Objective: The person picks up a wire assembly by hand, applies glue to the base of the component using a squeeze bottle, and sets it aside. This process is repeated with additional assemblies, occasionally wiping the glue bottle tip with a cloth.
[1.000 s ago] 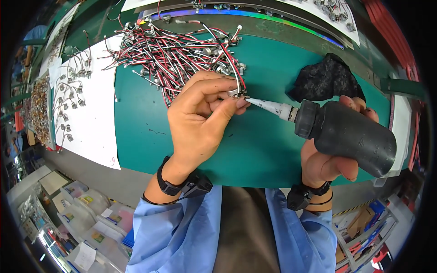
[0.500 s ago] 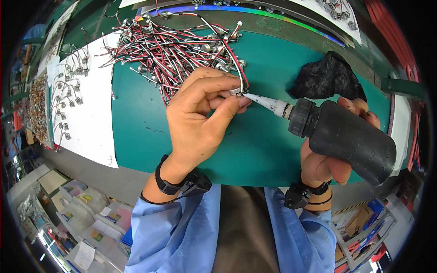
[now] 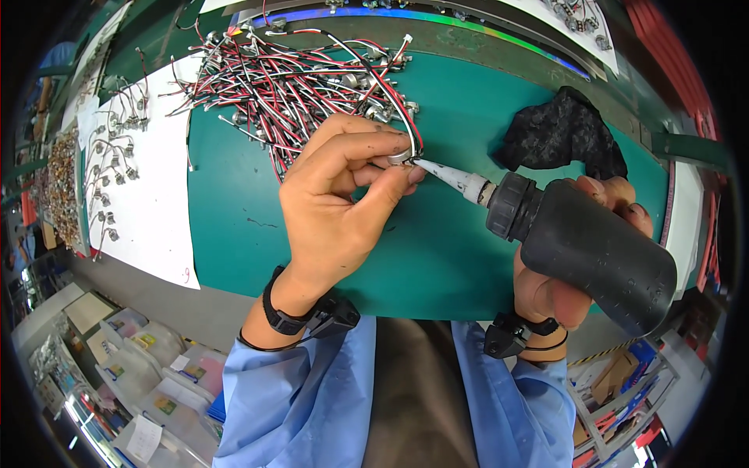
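My left hand (image 3: 331, 207) pinches a wired potentiometer (image 3: 399, 157), a small round metal part, between thumb and fingers. Its red, white and black leads (image 3: 398, 97) arc up over the pile behind. In my right hand (image 3: 537, 290) is a black squeeze bottle (image 3: 597, 253), tilted, its pale tapered nozzle (image 3: 452, 178) pointing left. The nozzle tip meets the potentiometer where the leads join it; whether anything flows out is too small to tell. Dark smudges mark my fingers.
A heap of wired potentiometers (image 3: 273, 86) covers the far left of the green mat (image 3: 437, 265). White paper (image 3: 152, 210) on the left bears more of them in rows. A crumpled black cloth (image 3: 558, 132) lies at the right. Clear plastic bins (image 3: 140, 366) stand below on the left.
The bottle has shifted slightly left, its base tipping a little lower, while the nozzle tip stays at the potentiometer. My left hand and the part have moved slightly left in the view.
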A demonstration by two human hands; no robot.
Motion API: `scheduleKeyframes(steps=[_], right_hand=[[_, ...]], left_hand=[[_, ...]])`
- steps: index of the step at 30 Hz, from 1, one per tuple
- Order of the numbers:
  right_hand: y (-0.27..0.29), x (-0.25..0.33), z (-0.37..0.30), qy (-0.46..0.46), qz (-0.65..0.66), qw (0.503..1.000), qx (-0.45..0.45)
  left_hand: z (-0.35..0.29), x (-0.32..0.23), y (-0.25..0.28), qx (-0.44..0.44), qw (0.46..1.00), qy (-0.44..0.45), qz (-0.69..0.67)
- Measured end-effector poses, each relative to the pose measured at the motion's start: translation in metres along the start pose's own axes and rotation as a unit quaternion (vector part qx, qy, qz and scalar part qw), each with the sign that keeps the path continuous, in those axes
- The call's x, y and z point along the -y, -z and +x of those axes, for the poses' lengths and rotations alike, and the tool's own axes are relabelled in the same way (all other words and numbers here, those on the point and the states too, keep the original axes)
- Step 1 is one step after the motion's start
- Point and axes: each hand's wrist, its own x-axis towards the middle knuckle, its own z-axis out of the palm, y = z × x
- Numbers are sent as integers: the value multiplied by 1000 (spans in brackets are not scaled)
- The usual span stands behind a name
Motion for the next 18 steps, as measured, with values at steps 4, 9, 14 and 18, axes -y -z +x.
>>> scheduleKeyframes(steps=[4, 9, 14, 18], right_hand=[[1, 1, 1, -1, -18, 1000, 20], [3, -4, -2, 28, -30, 999, 3], [3, -4, -1, 32, -47, 998, 2], [4, -3, 0, 32, -51, 998, 12]], left_hand=[[0, 0, 0, 0, 1000, 2, 1], [0, 1, 0, 1, 1000, 1, 2], [0, 0, 0, -1, 1000, 5, 7], [-1, 2, 1, 2, 1000, 2, 15]])
